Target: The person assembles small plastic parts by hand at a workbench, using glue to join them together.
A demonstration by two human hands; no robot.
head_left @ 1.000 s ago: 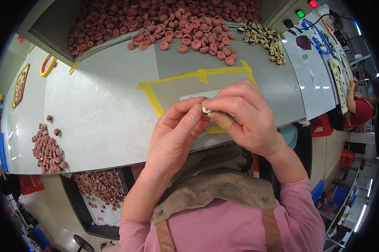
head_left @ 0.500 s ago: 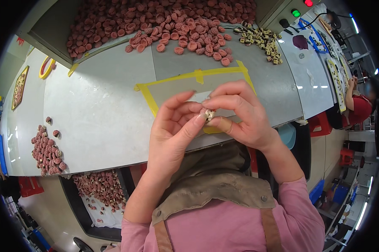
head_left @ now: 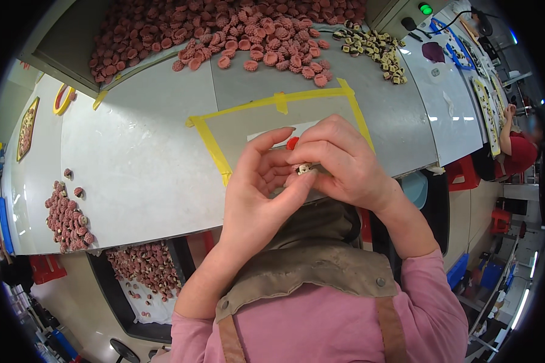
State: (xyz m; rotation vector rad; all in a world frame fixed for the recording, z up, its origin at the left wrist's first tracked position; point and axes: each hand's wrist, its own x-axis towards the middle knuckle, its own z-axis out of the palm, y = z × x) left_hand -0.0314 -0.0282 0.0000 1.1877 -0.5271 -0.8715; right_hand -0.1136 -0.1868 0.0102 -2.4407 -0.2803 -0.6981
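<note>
My left hand (head_left: 253, 190) and my right hand (head_left: 348, 163) meet over the near edge of the table. Between their fingertips is a small cream-and-dark piece (head_left: 304, 169), with a bit of pink beside it that the fingers mostly cover. My left thumb and the right thumb and forefinger close in on it. A small red round thing (head_left: 292, 143) shows just past the right fingertips; whether it is held or lying there I cannot tell. Beneath the hands, yellow tape (head_left: 209, 145) frames a patch of table with a white strip (head_left: 259, 132) inside.
A big heap of pink bumpy cups (head_left: 272, 36) spills from a box at the back. Right of it lie cream-and-dark pieces (head_left: 378, 54). Pink pieces (head_left: 67, 218) are piled at left. Below stands a black tray (head_left: 127, 314). A co-worker (head_left: 517, 151) sits far right.
My hands have turned the small piece, and the right fingers now cover its top more. The red thing has come into sight. The whole view has shifted slightly.
</note>
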